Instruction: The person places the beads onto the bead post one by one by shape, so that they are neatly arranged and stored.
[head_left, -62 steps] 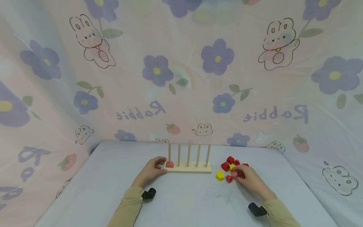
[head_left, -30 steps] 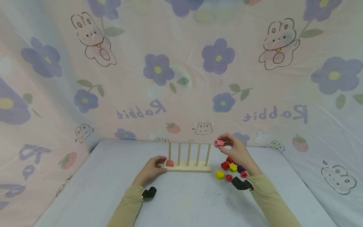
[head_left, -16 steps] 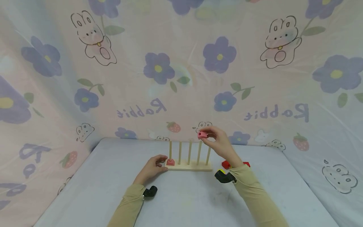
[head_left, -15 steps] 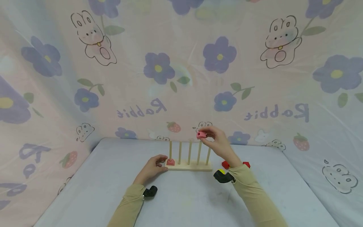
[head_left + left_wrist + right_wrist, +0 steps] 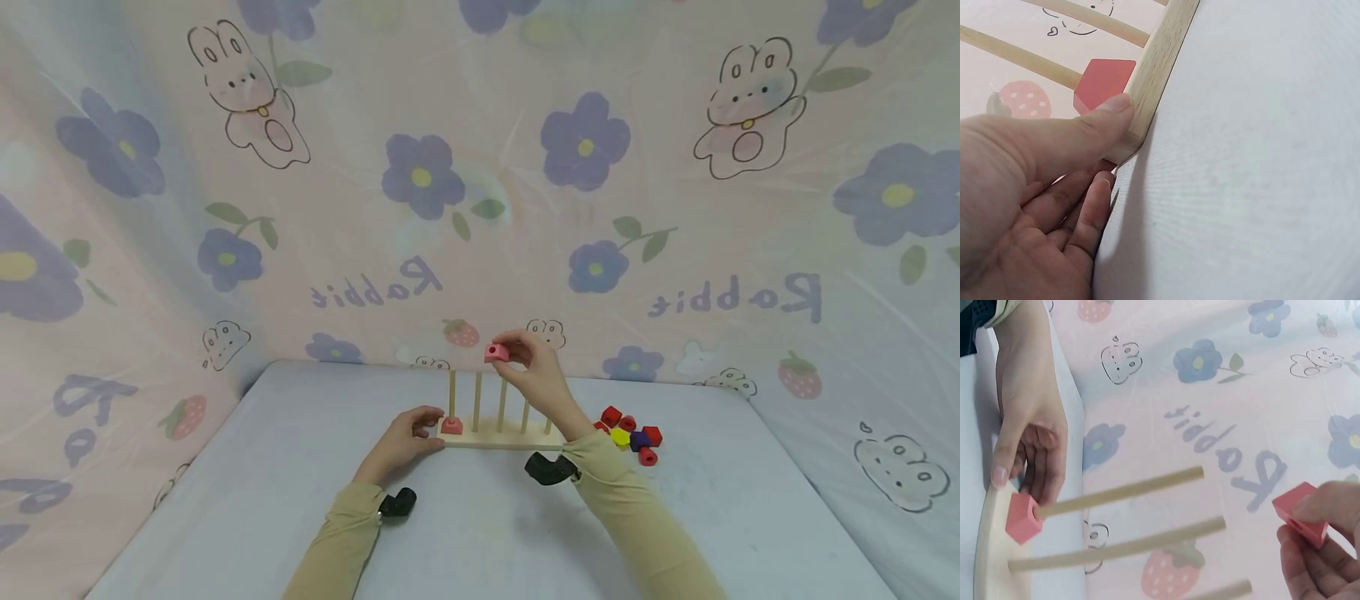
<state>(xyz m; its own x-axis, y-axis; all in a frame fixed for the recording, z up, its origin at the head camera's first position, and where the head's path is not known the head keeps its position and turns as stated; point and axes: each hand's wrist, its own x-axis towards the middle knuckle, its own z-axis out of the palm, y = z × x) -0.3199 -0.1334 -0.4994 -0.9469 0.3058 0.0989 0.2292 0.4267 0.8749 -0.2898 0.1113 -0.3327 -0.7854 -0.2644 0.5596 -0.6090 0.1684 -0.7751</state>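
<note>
My right hand (image 5: 538,375) pinches a pink block (image 5: 494,353) with a hole through it, thumb on one side and fingers on the other. It is held in the air above the wooden peg board (image 5: 495,441), near the tops of the left pegs. In the right wrist view the block (image 5: 1294,506) is apart from the pegs. At the board's left end, my left hand (image 5: 399,446) grips the edge; the left wrist view has its thumb (image 5: 1107,115) on the wood. Another pink block (image 5: 452,427) sits at the bottom of the leftmost peg.
To the right of the board lies a loose group of red blocks (image 5: 652,436), a yellow block (image 5: 620,437) and a dark purple block (image 5: 639,442); my right forearm partly covers it. A patterned curtain (image 5: 480,250) hangs behind the white table (image 5: 420,554).
My right hand picked the pink block from the group, lifted it and carried it left over the pegs. My left hand has stayed at the board's end.
</note>
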